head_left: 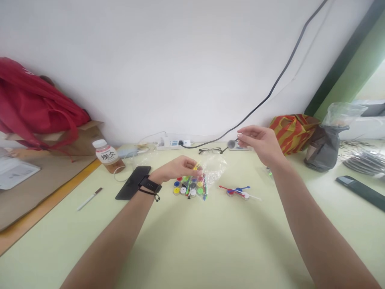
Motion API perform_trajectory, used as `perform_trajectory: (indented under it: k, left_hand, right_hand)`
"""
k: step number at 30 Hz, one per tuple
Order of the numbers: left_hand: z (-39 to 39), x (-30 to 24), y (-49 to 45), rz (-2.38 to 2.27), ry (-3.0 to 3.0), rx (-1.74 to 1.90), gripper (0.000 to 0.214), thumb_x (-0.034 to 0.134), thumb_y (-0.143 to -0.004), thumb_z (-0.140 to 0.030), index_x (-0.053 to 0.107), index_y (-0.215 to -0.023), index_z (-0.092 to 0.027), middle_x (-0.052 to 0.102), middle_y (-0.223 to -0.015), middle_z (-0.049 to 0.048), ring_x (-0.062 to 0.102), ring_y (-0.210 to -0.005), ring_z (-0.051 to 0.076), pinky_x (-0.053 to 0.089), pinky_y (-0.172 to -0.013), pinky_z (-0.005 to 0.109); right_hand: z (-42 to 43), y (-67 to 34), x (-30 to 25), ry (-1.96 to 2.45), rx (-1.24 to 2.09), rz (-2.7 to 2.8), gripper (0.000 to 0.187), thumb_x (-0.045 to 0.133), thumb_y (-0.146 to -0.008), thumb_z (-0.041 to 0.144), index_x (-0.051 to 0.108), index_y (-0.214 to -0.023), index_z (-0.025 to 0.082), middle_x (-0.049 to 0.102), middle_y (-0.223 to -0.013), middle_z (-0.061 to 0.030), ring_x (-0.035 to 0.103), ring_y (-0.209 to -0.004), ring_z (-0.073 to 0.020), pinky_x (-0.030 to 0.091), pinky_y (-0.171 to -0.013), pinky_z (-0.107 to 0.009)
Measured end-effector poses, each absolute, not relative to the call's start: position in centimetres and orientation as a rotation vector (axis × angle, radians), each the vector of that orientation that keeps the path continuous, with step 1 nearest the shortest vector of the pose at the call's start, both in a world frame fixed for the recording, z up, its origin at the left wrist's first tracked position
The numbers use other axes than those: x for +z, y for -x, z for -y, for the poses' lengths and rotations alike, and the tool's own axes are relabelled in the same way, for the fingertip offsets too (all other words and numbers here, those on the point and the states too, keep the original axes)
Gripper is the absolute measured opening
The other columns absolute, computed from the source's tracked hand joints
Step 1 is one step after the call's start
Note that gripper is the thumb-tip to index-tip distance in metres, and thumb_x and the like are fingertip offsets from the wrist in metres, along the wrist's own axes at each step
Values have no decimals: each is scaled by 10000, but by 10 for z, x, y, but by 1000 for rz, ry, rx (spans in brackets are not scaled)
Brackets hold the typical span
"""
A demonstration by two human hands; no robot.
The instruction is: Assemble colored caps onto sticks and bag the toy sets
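My left hand (183, 167), with a black watch on its wrist, is closed just above a cluster of small coloured discs (192, 192). A yellow plastic arrow (197, 165) sticks up from its fingertips. Among the discs lie green and blue arrows, and a clear plastic bag (215, 168) touches them on the right. Raised to the right, my right hand (260, 142) pinches a small grey disc (231, 143) with a thin dark stem. Below it on the table, red, blue and white arrows (239, 190) lie crossed over a few discs.
A black phone (132, 184), a pen (90, 199) and a drink bottle (108, 155) lie or stand at left. Glasses (209, 151) and a power strip (173, 144) are by the wall. Bags (323, 148) stand at right, near a dark green flat case (362, 193).
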State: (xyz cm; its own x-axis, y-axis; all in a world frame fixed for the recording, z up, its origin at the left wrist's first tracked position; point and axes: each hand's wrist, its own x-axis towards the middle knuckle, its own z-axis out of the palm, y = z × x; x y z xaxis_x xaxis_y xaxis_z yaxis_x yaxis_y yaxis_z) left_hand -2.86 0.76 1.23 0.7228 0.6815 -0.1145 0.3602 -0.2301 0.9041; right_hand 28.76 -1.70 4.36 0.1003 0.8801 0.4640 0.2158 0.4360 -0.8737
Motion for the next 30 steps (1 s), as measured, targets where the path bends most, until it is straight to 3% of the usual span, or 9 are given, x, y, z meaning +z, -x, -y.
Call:
perform_trajectory:
  k: [4,12,21,30]
  left_hand:
    - [-5,15,24,-799,-1902,416,412,782,-812,-511,776,-1036,-165,760,-991,88,689,-879,216,526,-761,288]
    - [-7,17,26,-824,-1972,549,365,771,-827,-500,778,-1014,-186,754,-981,74,688,-881,210,547,-783,297]
    - [-8,18,24,-855,-2023,666,379,752,-856,-492,771,-1075,-183,756,-1047,90,697,-958,233,550,-851,327]
    - [-8,17,27,-876,-2018,668,398,752,-859,-505,764,-1082,-175,753,-1061,95,693,-1001,254,550,-902,365]
  right_hand:
    - [25,-270,49,1107,603,1534,399,852,-729,549,755,-840,178,752,-757,-62,716,-652,-191,623,-660,-334]
    - [35,-276,55,1257,670,1786,434,797,-752,610,754,-826,184,741,-703,-74,722,-678,-226,520,-525,-281]
    - [32,-272,52,1286,756,1986,389,738,-810,587,732,-852,201,717,-721,-59,672,-672,-195,504,-560,-275]
    - [24,-284,43,1314,589,1985,406,658,-867,593,711,-802,196,673,-740,-41,579,-677,-175,435,-591,-290]
